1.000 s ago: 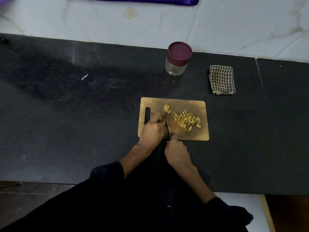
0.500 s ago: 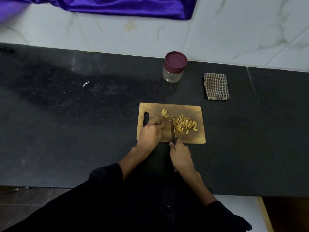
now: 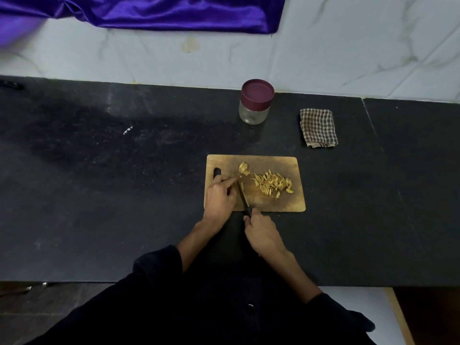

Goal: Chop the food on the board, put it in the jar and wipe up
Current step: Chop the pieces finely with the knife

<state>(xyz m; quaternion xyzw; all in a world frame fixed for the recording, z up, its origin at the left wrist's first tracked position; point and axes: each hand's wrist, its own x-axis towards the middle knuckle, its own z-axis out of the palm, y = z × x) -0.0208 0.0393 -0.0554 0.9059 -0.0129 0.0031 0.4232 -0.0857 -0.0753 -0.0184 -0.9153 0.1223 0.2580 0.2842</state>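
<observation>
Home kitchen. Black speckled stone tabletop [image 3: 124,195] running along a white marble-look tiled wall [image 3: 348,46], beyond the hands [image 3: 220,197]. Wooden chopping board [image 3: 273,202] with chopped yellowish food [image 3: 272,184] just ahead of the hands, knife [image 3: 242,194] on it. Glass jar [image 3: 255,102] with maroon lid further back near the wall, folded checked cloth [image 3: 318,128] to its right (worn, frayed edge). Purple satin fabric [image 3: 149,11] hangs over the wall, far left of the hands. Domestic clutter, no commercial kit.
</observation>
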